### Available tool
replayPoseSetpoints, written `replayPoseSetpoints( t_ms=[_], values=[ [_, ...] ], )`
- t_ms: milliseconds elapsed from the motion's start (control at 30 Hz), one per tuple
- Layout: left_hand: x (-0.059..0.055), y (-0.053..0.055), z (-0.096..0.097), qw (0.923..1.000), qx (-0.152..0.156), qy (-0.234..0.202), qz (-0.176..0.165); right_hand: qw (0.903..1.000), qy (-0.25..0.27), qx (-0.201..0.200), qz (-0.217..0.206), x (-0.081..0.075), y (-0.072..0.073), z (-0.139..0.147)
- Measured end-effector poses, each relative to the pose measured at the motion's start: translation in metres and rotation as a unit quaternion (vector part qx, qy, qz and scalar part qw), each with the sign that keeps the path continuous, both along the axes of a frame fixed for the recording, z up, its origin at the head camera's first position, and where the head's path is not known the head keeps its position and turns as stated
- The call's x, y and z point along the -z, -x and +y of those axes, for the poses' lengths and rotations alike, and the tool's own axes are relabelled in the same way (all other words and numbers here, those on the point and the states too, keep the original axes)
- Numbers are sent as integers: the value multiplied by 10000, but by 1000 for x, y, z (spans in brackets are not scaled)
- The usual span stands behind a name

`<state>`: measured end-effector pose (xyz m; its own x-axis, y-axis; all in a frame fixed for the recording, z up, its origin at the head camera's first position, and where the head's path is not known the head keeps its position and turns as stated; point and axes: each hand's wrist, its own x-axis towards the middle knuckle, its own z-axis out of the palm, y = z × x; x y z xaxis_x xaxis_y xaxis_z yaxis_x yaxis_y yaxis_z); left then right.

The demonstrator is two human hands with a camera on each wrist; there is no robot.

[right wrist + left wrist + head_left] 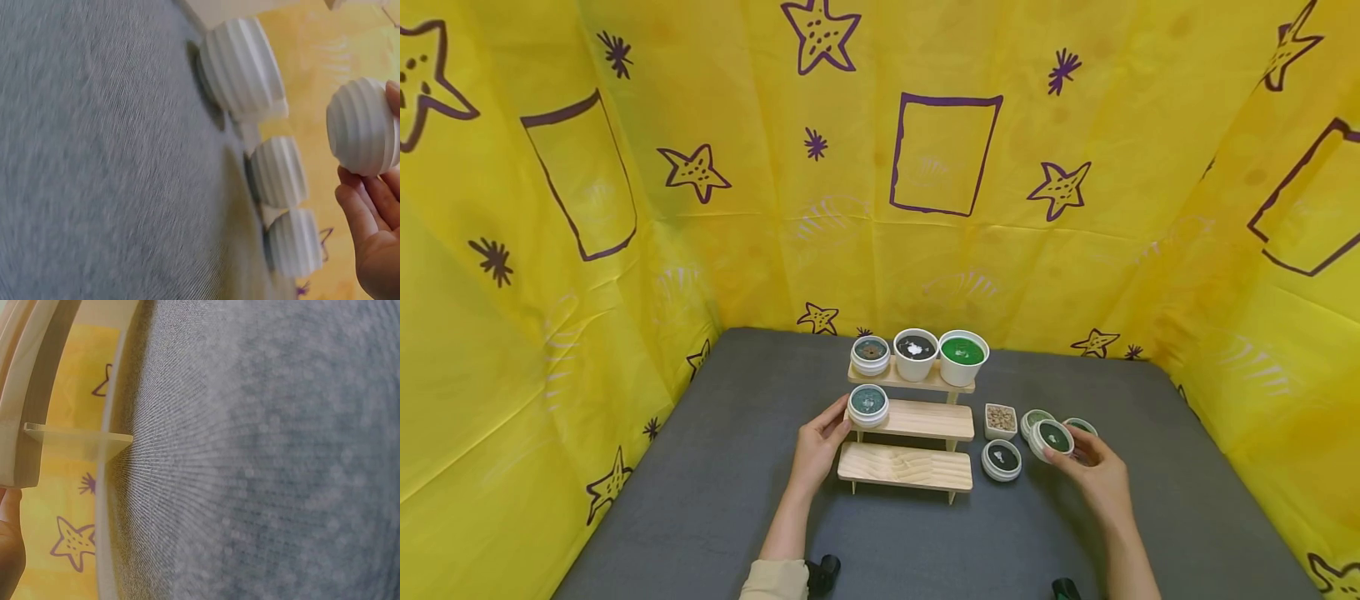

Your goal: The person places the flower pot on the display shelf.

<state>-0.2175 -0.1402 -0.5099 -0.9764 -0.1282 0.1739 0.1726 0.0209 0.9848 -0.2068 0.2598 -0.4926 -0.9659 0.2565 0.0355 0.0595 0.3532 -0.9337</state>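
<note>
My right grip [1099,482] pinches the green pot [1052,437] between thumb and fingers, spread no wider than its sides; the right wrist view shows its base up off the table [700,483]. In the head view it overlaps the pale pot [1032,420] and sits beside the rear pot [1081,426], which my fingers partly cover. The likeliest trouble I see is there: a low sideways swing could knock either one, or clip the square dish [1000,421] and scatter its grains. The dark pot [1002,461] stands near as well, between me and the stand [925,466].

My hold looks to be mostly fingertips on a ridged, rounded wall. If I squeezed unevenly, the pot could roll in my grip and tilt; whether its filling would run, I cannot tell.

My left grip [815,451] curves part way round the left side of the blue pot [868,406], at the left end of the middle shelf [932,419]; how firmly I press, I cannot tell. Being so near that end, the pot could tip off if I pulled left. The shelf's legs look thin, so a shove there might also jolt the stand and shake the white cup [915,368] and its neighbours on top.
</note>
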Motion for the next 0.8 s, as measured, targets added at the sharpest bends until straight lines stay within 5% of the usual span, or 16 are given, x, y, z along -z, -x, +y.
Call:
replayPoseSetpoints(
  t_ms=[233,800],
  values=[
    [-1,0,0,10000,-55,6,-4,9987,315,-303,265,-11,0,-19],
    [0,1,-1,10000,-39,9,12,9948,168,-833,561,-25,1,-73]
  ],
)
